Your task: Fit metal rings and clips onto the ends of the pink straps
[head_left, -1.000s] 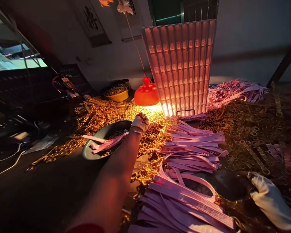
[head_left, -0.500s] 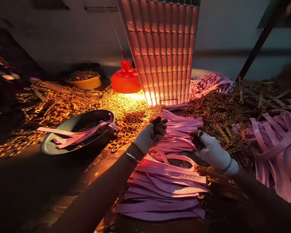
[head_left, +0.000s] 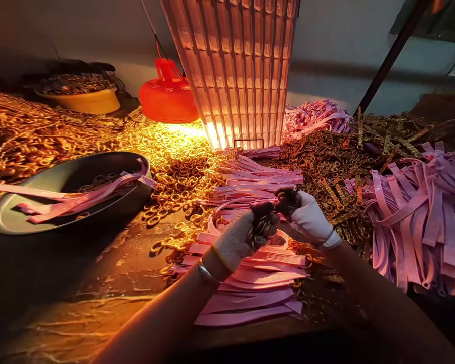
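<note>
1. Gold-coloured metal rings (head_left: 263,227) fill the gloved left hand (head_left: 238,240), fist closed round them, at frame centre.
2. Gloved right hand (head_left: 307,217) pinches at that clump with dark fingertips (head_left: 286,199), apparently picking one ring out.
3. Below lie flat pink plastic straps (head_left: 250,283); the next move calls for a fine single-ring pinch.

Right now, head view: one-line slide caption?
Gloved left hand clutching metal rings meets gloved right hand above stacked pink straps, lit by a red lamp.
</note>
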Demonstrator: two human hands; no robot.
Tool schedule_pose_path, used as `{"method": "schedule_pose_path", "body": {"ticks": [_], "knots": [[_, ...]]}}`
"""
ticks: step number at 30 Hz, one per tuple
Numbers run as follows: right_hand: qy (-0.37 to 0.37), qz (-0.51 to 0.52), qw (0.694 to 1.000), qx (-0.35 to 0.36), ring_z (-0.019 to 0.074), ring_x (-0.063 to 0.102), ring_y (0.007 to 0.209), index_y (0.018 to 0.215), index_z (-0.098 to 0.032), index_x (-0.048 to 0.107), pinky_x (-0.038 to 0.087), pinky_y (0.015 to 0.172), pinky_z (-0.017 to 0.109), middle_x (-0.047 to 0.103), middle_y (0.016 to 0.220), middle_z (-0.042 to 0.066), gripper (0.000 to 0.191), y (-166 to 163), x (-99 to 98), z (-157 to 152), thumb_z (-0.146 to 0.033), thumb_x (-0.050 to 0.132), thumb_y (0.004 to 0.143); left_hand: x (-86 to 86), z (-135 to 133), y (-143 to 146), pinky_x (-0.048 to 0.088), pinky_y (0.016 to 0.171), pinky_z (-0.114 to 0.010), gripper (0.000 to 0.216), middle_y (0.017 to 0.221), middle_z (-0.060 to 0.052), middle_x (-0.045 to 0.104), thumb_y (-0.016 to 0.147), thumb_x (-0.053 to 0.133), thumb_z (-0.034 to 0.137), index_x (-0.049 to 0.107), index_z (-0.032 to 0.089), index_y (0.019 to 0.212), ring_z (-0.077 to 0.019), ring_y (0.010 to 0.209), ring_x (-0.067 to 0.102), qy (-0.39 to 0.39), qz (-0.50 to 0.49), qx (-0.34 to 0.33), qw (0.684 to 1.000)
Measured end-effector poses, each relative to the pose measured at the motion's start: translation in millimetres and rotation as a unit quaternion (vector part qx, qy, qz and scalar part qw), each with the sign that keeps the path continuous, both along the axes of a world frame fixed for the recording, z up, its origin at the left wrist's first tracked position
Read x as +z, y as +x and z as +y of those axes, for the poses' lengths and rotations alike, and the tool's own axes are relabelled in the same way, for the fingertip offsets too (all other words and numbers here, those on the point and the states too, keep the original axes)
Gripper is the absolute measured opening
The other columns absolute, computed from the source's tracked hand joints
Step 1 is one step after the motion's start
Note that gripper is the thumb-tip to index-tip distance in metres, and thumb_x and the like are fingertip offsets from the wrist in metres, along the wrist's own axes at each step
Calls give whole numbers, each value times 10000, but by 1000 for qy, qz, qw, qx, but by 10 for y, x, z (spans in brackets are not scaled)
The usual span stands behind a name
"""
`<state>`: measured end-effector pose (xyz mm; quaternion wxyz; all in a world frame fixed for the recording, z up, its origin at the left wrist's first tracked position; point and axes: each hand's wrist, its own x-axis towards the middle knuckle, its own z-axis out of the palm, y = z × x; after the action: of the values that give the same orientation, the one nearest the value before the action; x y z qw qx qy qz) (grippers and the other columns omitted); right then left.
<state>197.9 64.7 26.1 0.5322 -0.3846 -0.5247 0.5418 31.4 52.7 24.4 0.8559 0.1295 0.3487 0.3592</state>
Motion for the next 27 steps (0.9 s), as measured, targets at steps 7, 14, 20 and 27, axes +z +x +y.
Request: {"method": "schedule_pose_path", "body": {"ticks": [7,14,20,27], "knots": [[-40,3,999,-32,180,602,708,919,-203,682,494,596,303,674,799,25,421,181,-104,-22,-418,885,619,-61,-71,41,375,309,-137,73,551,10,596,872,601,140,661,117,839,-74,356,513,-7,70,38,997],[74,-145,986,-30,202,624,876,1028,-198,679,529,812,350,702,931,53,350,168,-201,-147,-436,764,786,-196,-147,141,329,333,-144,225,500,31,532,750,778,291,612,148,698,-54,357,423,183,144,34,972],[215,-569,793,20,266,613,948,1022,-132,667,489,869,387,691,1014,157,194,214,-29,-323,-193,557,874,-257,-152,111,335,356,-160,220,513,40,505,815,714,338,579,181,740,-66,367,420,235,181,-11,955],[119,-563,817,51,197,571,679,852,-148,641,412,623,286,664,750,82,201,178,140,-110,-307,545,930,0,102,156,415,381,-150,127,551,21,578,773,736,190,616,150,757,-74,393,506,160,130,40,978]]}}
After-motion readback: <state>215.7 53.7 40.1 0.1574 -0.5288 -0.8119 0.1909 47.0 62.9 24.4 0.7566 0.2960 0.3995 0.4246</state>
